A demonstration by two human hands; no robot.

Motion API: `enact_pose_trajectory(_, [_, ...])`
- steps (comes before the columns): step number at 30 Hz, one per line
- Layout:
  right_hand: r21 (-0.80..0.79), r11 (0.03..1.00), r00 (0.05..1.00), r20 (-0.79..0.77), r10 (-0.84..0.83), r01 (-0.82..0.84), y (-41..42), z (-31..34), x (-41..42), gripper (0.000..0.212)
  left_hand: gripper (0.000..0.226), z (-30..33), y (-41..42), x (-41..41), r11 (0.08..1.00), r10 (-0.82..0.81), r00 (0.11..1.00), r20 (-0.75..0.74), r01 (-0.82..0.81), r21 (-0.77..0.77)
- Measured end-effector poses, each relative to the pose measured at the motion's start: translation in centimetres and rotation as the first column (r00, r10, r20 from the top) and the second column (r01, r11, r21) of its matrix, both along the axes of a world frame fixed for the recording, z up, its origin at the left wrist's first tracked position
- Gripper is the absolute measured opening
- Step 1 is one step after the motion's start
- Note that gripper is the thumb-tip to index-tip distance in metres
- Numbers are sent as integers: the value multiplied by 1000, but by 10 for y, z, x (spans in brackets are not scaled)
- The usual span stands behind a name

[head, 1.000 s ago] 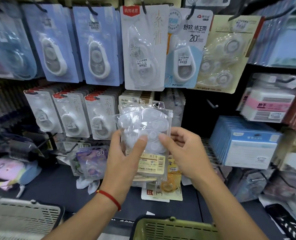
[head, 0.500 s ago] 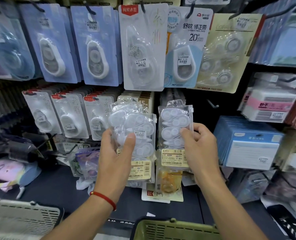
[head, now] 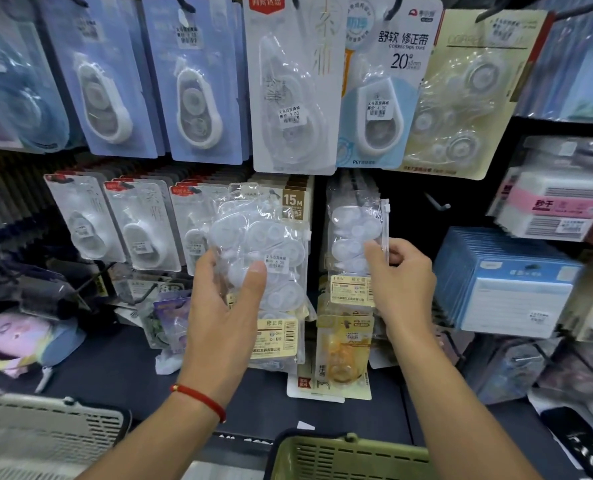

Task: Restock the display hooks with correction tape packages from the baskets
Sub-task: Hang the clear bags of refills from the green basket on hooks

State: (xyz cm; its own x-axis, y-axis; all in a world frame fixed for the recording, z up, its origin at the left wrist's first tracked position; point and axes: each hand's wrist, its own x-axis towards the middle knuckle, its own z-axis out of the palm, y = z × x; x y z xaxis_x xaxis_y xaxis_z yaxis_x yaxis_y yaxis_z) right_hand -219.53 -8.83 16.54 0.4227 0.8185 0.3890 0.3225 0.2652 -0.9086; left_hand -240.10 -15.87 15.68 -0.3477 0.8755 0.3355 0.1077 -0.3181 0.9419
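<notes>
Your left hand (head: 224,306) gripped a stack of packets (head: 264,258), thumb across its front, left of the green basket (head: 348,457). Your right hand (head: 400,285) pinched one packet (head: 354,244) above that basket.

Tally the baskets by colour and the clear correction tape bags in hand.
Grey basket: 1
Green basket: 1
Clear correction tape bags in hand: 2, one in the left hand, one in the right hand
Total: 4

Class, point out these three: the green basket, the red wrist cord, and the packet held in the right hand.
green basket (head: 343,457), head view, slatted front wall
red wrist cord (head: 201,400), head view, mid-strand
packet (head: 352,237), head view, clear upper half
</notes>
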Motion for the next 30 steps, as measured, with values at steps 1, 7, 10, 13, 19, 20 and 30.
enact_pose_trajectory(1, [-27, 1000, 1000, 28, -9, 10, 8, 1, 2, 21, 70, 0, 0, 1, 1000, -3, 1000, 9, 3, -1])
enact_pose_trajectory(7, [-95, 987, 973, 204, -107, 129, 18, 1, 3, 44, 42, -2, -1, 12, 1000, 6, 1000, 4, -6, -15])
enact_pose_trajectory(10, [2, 999, 994, 102, 49, -49, -3, 9, -3, 23, 49, 0, -1, 16, 999, -6, 1000, -15, 6, -37])
enact_pose_trajectory(13, [-120, 910, 904, 120, 411, -397, -26, 21, -10, 43, 31, 6, -3, 21, 1000, -22, 999, -25, 22, -13])
enact_pose_trajectory(19, [-143, 835, 832, 96, 546, -531, -46, 12, -16, 25, 44, 6, -2, 30, 997, -72, 996, 56, 72, 14])
enact_pose_trajectory(20, [-130, 837, 837, 71, 543, -532, -47, 10, -14, 18, 44, 7, -2, 31, 997, -76, 995, 68, 75, 10])
enact_pose_trajectory(30, [22, 947, 941, -105, 321, -320, -43, 11, 11, 7, 25, 3, 2, 29, 998, -37, 993, 113, 43, -55])
